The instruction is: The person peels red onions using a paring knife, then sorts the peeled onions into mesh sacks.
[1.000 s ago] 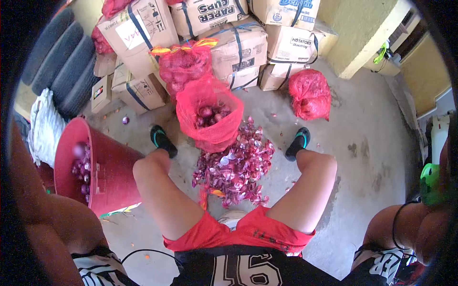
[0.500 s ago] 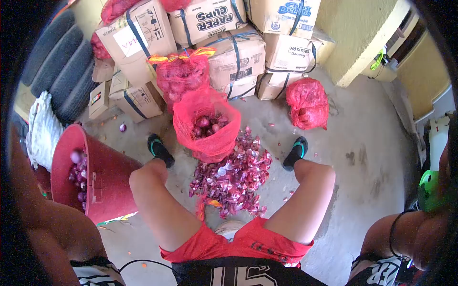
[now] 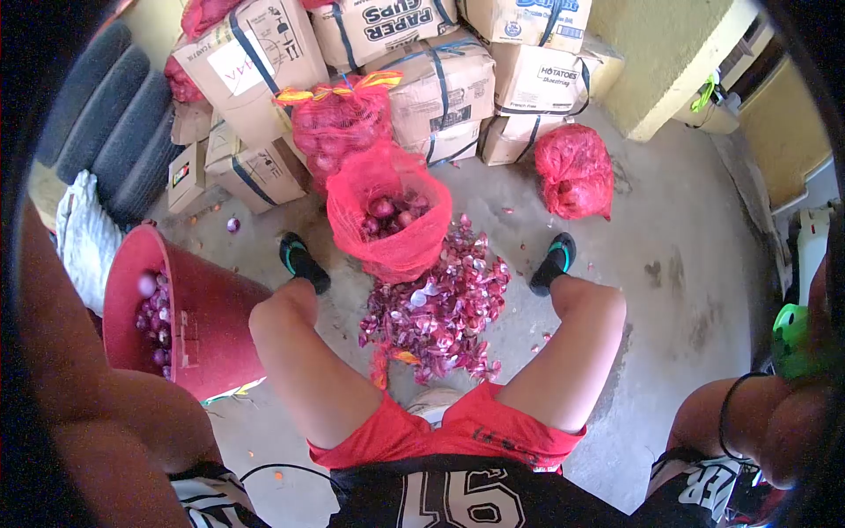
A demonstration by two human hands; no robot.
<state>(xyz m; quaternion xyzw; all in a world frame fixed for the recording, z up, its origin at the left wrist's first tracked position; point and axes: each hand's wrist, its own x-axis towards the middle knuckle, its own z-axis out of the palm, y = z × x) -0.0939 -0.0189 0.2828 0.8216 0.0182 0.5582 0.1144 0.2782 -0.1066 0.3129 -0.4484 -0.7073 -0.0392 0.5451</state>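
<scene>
Neither of my hands shows; only my bent arms are seen at the left and right edges, so what the hands hold is hidden. On the floor between my feet stands an open red mesh bag [image 3: 387, 251] with red onions [image 3: 382, 208] inside. A heap of onion skins [image 3: 440, 308] lies just in front of it, toward my seat. To the left, a large red tub [image 3: 216, 326] leans with its mouth facing left, and more onions [image 3: 157, 319] are in it.
Behind the open bag stands a filled mesh bag [image 3: 339, 128] against strapped cardboard boxes [image 3: 449, 84]. Another red bag [image 3: 574, 172] sits at right. Stacked tyres [image 3: 106, 106] and a white sack [image 3: 88, 233] are at left. A loose onion [image 3: 233, 225] lies on the floor.
The view has shifted a little, so the bags, heap and tub appear slightly higher and farther right. My hands are out of view in both frames.
</scene>
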